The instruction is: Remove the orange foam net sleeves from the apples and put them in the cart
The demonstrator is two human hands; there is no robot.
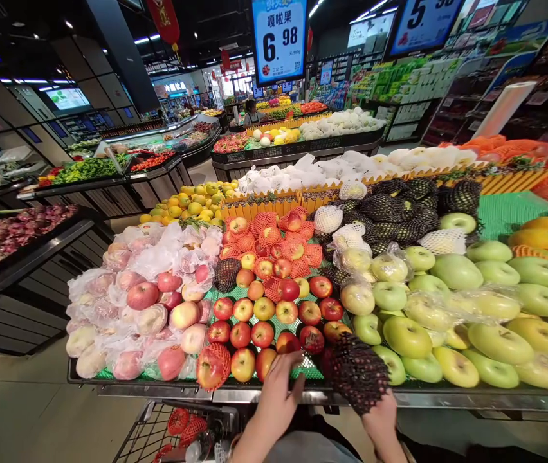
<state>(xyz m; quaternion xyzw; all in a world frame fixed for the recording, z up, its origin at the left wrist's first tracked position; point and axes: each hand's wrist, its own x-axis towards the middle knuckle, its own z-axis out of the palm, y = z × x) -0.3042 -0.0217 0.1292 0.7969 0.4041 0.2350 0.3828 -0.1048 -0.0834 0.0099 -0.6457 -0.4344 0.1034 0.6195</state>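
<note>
My left hand [276, 395] reaches over the front edge of the display, thumb apart from the fingers. Its fingertips are at a red apple [287, 343] in the front rows, and beside the hand sits a red-yellow apple [265, 361] partly covered by it. I cannot tell whether the fingers touch either one. My right hand [383, 415] is closed on the lower end of a black foam net [361, 372], which bulges over the stand's edge. Reddish spots show through its mesh; what is inside is hidden. At its left, a bare patch of green mat [310, 368] shows.
Bagged pink apples [141, 321] lie to the left, green apples [406, 335] to the right. An apple in an orange net [213, 366] sits at the front left corner. Black-netted fruit [390, 212] is piled behind. A shopping cart [151, 427] stands below the metal edge [158, 391].
</note>
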